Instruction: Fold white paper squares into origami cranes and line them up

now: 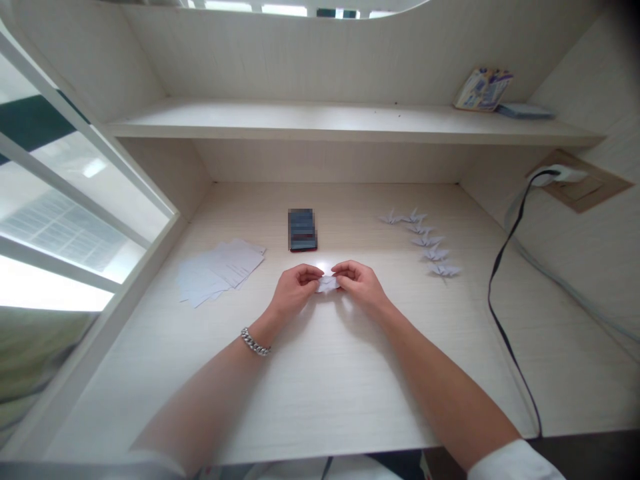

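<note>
Pale wood-grain desktop (pixel 350 400) spreads beneath a shelf (pixel 280 120), and near the desktop's middle, on the near side of the phone (pixel 303 230), the left hand (pixel 295 288) and right hand (pixel 362 283) pinch a small folded white paper (pixel 328 285) by its left and right ends. It is likely feather-light, thin and easily creased or torn, so a gentle fingertip hold at the folded edges should suit it. Its pinched ends are hidden, finer folds are too small to make out, and the phone's screen is pixelated.
</note>
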A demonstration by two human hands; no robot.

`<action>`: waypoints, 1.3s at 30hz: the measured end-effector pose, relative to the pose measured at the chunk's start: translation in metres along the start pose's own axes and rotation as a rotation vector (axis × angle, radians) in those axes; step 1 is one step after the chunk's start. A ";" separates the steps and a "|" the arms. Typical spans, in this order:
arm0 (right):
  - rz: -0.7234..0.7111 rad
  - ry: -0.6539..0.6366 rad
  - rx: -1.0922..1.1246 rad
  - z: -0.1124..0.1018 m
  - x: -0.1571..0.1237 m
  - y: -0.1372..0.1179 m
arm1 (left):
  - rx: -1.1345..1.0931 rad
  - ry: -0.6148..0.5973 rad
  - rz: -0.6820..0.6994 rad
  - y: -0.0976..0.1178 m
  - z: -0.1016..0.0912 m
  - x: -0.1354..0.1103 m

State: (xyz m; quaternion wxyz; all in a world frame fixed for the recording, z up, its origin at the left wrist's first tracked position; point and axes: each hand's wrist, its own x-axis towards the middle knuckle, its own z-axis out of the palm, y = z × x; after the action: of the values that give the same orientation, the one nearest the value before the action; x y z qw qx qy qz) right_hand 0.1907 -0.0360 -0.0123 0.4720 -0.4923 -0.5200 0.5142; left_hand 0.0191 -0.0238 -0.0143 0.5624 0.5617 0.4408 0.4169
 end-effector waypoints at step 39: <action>-0.291 0.177 -0.336 0.018 -0.013 -0.011 | -0.106 0.078 -0.033 0.000 0.006 0.000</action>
State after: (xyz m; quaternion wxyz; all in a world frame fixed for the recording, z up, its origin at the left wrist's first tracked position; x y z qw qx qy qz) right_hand 0.1738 -0.0503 -0.0012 0.4963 -0.5269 -0.6203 0.3022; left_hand 0.0249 -0.0258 -0.0145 0.5806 0.5071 0.4491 0.4518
